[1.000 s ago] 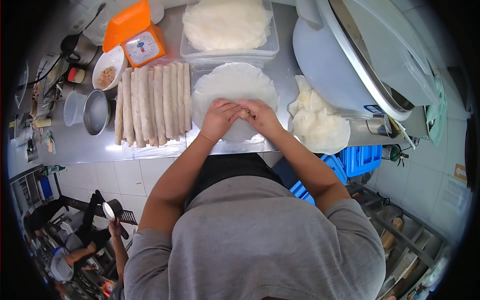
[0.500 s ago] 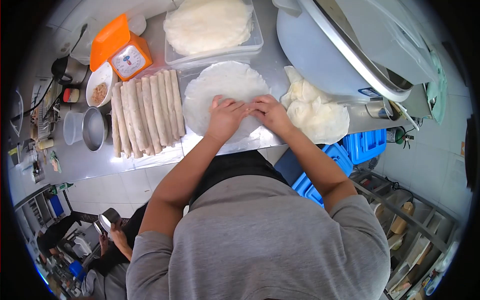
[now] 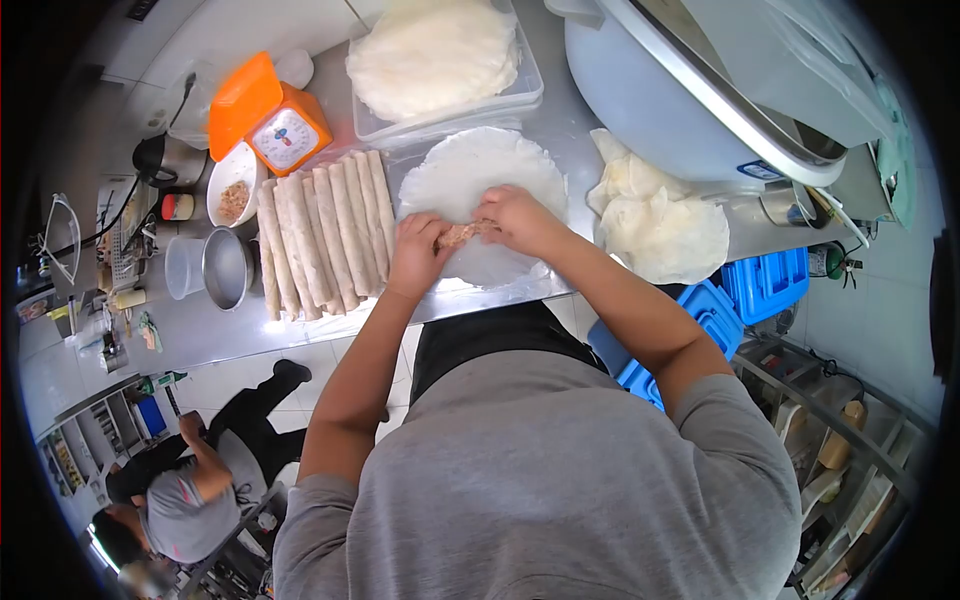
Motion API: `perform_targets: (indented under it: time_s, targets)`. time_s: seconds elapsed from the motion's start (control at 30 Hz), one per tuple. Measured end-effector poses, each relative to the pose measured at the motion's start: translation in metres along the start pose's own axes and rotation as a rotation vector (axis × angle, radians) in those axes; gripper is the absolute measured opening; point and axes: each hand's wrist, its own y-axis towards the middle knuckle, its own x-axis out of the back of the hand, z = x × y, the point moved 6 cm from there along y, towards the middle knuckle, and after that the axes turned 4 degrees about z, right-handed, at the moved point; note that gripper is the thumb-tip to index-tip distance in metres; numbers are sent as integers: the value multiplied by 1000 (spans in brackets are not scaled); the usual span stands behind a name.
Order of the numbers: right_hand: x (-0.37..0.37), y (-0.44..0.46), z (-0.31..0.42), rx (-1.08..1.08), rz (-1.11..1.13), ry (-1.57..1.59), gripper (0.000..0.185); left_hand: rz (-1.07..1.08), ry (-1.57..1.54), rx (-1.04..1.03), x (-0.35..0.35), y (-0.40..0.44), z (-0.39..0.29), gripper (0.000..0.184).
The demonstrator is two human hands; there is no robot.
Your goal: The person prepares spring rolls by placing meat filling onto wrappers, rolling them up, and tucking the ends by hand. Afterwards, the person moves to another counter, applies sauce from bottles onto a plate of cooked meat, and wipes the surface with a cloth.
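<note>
A round, thin white wrapper sheet [image 3: 480, 160] lies flat on the steel counter in front of me. Across its middle runs a strip of pinkish minced filling [image 3: 462, 234]. My left hand [image 3: 420, 248] has its fingers curled on the strip's left end. On the other end, my right hand [image 3: 515, 217] pinches the filling with bent fingers. Just left of the sheet, several long rolls [image 3: 325, 230] are stacked side by side. More thin wrappers [image 3: 660, 225] lie folded in a loose pile to the right.
Behind the sheet stands a clear tray [image 3: 450, 122] with a wrapper stack. An orange scale [image 3: 290, 130], a white bowl [image 3: 222, 207] of filling and a metal bowl [image 3: 228, 268] are at left. A large tub [image 3: 650, 110] stands back right. Another person [image 3: 200, 480] is behind at lower left.
My hands have moved apart, and the filling strip now shows between them. The view has shifted slightly. At lower left the other person has changed position, and the metal pot is no longer visible.
</note>
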Motion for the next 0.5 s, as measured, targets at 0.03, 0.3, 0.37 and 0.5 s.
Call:
perform_targets:
  time_s: [0.03, 0.3, 0.37, 0.5]
  targets:
    - [-2, 2, 2, 26, -26, -7, 23, -7, -32, 20, 6, -1, -4, 33]
    - [-7, 10, 7, -105, -64, 76, 45, -122, 54, -173, 3, -10, 2, 35]
    - [10, 22, 30, -46, -90, 38, 50, -79, -4, -42, 10, -12, 6, 43]
    - [36, 84, 80, 31, -168, 56, 42, -178, -56, -18, 39, -21, -13, 53]
